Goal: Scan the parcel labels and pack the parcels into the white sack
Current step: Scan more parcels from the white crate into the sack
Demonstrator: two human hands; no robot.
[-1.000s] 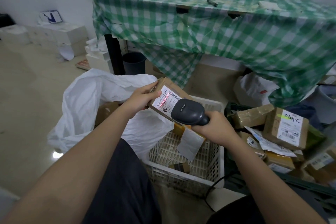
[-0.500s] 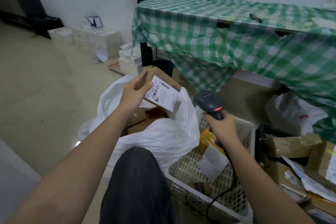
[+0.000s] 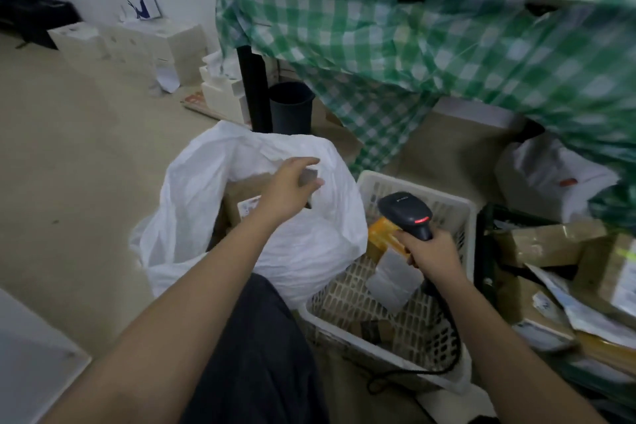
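Left hand (image 3: 287,188) over the mouth of the sack (image 3: 309,251), fingers loosely spread and empty; half a second back gripped a labelled parcel up in front, a second back held it under the scanner's red line. Released now, so scanned and dropped: one more parcel packed, left hand free for the next. Right hand (image 3: 430,251) wrapped round the grip of the scanner (image 3: 407,215), over the near-left corner of the basket (image 3: 457,203), red light showing, nose aimed up and left, at no label.

Dropped parcel (image 3: 249,198) inside the sack, just under the left wrist, against the sack's far wall. Lies roughly flat, white label up and peeking out at the near-left end; long axis apparently left to right, though half hidden by the hand and blurred.

More parcels (image 3: 550,244) heaped right of the basket, unscanned by the look of it.
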